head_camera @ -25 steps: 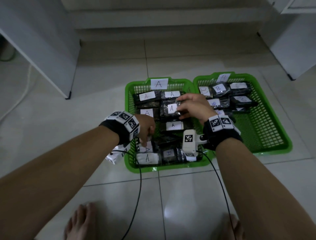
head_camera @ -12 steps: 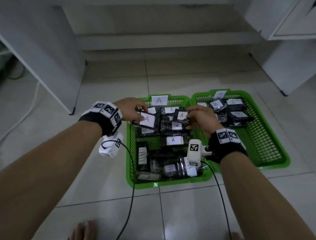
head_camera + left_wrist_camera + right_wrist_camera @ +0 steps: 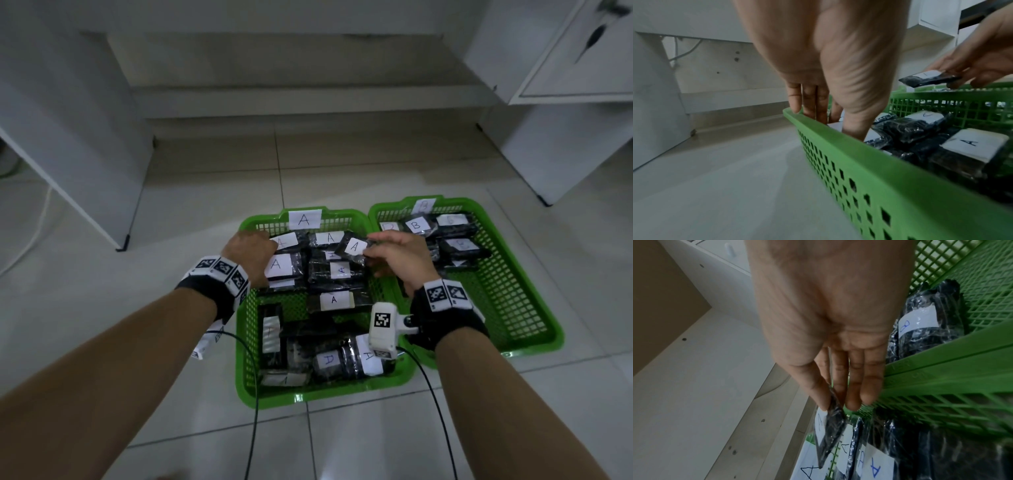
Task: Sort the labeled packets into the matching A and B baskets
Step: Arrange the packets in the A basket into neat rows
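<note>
Two green baskets stand side by side on the floor, the A basket [image 3: 322, 394] on the left and the B basket [image 3: 534, 346] on the right. Both hold black packets with white letter labels. My right hand [image 3: 371, 246] pinches a black packet labelled A [image 3: 354, 247] above the far right of the A basket. In the right wrist view that packet [image 3: 830, 426] hangs between thumb and fingers [image 3: 853, 402]. My left hand [image 3: 253, 250] reaches into the A basket's far left corner. Its straight fingers [image 3: 818, 113] point down behind the rim [image 3: 859, 146] and touch the packets there.
White cabinets stand at the left [image 3: 68, 137] and the right [image 3: 565, 102], with a low step [image 3: 308, 102] behind the baskets. Black wrist cables [image 3: 253, 394] trail over the A basket's front rim onto the tiled floor.
My left hand has laid its A packet down at the basket's far left and now has straight fingers. My right hand still holds its A packet, slightly higher. The head view tilted up.
</note>
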### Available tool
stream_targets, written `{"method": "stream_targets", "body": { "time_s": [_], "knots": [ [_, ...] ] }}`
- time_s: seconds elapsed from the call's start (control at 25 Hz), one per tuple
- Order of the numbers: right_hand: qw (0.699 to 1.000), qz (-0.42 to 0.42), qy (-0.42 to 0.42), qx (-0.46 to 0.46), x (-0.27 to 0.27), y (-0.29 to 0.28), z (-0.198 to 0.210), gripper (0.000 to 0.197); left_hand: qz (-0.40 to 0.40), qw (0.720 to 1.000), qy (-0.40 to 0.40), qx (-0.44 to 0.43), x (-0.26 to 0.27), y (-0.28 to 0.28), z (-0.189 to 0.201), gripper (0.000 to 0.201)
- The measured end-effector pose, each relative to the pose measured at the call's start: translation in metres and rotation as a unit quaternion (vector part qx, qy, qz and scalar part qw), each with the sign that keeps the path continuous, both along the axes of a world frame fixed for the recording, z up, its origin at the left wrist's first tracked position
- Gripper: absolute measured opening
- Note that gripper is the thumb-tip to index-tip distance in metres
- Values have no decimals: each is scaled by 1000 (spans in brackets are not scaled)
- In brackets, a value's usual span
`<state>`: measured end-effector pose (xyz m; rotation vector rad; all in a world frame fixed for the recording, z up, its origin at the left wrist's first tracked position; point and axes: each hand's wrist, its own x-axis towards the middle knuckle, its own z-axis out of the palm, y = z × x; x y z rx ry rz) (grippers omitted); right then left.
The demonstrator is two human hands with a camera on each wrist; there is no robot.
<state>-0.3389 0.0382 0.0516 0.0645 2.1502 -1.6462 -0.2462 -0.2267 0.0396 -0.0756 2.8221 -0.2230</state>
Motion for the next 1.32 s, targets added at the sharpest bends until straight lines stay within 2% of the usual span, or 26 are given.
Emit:
{"method": "stream_targets", "body": {
  "time_s": [0.12, 0.28, 0.4, 0.52, 0.68, 0.8, 0.96, 1.04, 1.12, 1.16, 1.2, 1.24, 1.28, 1.32],
  "knots": [
    [999, -12, 26, 24, -5, -6, -2, 34, 6, 999, 15, 43, -8, 1, 0, 48],
    [997, -8, 54, 62, -8, -15, -5, 25, 2, 999, 1, 49, -9, 3, -6, 59],
    [998, -6, 45, 50, -10, -17, -4, 25, 19, 997, 1, 77, -8, 3, -11, 67],
    [998, 6, 36, 54, -8, -16, -6, 25, 20, 993, -28, 112, -9, 5, -13, 61],
    [998, 25, 32, 56, -4, -12, -5, 25, 12, 993, -35, 113, -6, 8, -12, 64],
    [997, 2, 50, 53, -5, -9, -4, 26, 7, 994, -32, 105, -5, 10, -12, 60],
    [993, -45, 86, 65, -14, -6, -5, 26, 7, 996, 22, 89, -13, 17, -3, 67],
    [991, -60, 99, 67, -20, -3, -5, 25, 17, 986, 90, 139, -21, 22, 4, 48],
    [991, -51, 109, 58, -24, -1, -3, 27, 54, 954, 144, 257, -32, 31, 7, 29],
    [993, -36, 106, 43, -24, -2, -1, 29, 91, 926, 145, 336, -38, 35, 9, 28],
    [995, -14, 97, 17, -21, -4, 2, 30, 136, 885, 126, 427, -43, 40, 10, 30],
    [996, 9, 86, -9, -18, -8, 4, 31, 184, 829, 96, 520, -47, 46, 12, 32],
    [996, 33, 85, -23, -14, -12, 6, 31, 222, 769, 71, 595, -50, 52, 14, 29],
    [994, 52, 98, -18, -10, -17, 7, 32, 243, 728, 66, 638, -52, 55, 16, 20]
  ]
}}
